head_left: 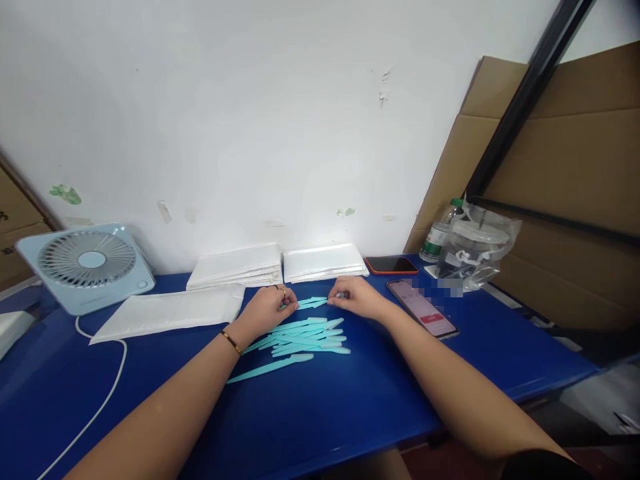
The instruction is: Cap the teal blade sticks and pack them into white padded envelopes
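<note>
Two turquoise eyebrow razors (pixel 313 303) lie side by side between my hands, slightly angled to each other. My left hand (pixel 273 308) is closed on their left ends in a pinch. At the right ends, the fingers of my right hand (pixel 350 298) are pinched too. Just below, a loose pile of several more turquoise eyebrow razors (pixel 305 337) is spread crosswise on the blue table (pixel 350 407), blade ends mostly to the right. One single razor (pixel 273 367) rests apart, nearer the front, its thin end by my left wrist.
White padded envelopes lie in a left stack (pixel 235 267), a right stack (pixel 325 260) and singly (pixel 167 312). A blue fan (pixel 90 267) with a white cable stands left. Two phones (pixel 393 265) (pixel 423 310), a bottle (pixel 437 237) and a bagged cup (pixel 475 250) are right.
</note>
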Tool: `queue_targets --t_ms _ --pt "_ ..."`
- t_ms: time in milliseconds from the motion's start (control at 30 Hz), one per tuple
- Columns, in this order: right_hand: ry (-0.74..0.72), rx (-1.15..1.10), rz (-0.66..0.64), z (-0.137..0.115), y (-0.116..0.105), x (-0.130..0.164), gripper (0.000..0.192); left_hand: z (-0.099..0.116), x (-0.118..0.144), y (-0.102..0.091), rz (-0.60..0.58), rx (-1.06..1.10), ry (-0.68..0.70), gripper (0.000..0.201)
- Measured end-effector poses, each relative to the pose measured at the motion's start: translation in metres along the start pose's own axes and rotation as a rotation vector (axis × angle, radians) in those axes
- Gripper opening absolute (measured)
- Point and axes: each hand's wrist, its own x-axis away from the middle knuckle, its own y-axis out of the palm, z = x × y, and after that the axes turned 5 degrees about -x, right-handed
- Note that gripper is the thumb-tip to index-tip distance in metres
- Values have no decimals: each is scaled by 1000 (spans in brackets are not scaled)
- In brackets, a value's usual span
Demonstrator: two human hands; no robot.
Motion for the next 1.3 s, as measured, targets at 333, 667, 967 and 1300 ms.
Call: queue_targets --t_ms 333,667,967,1300 --pt "196 -184 -122 -11 21 -4 23 10 -1 0 -162 55 17 32" --pt "173 -31 19 9 2 0 12 4 -2 -9 5 -90 -128 30" --pt "115 -95 -18 -8 12 -1 13 18 -1 -30 -440 -61 -200 20" --pt "80 -195 -49 -23 24 -6 18 25 -5 -9 -127 -49 -64 23"
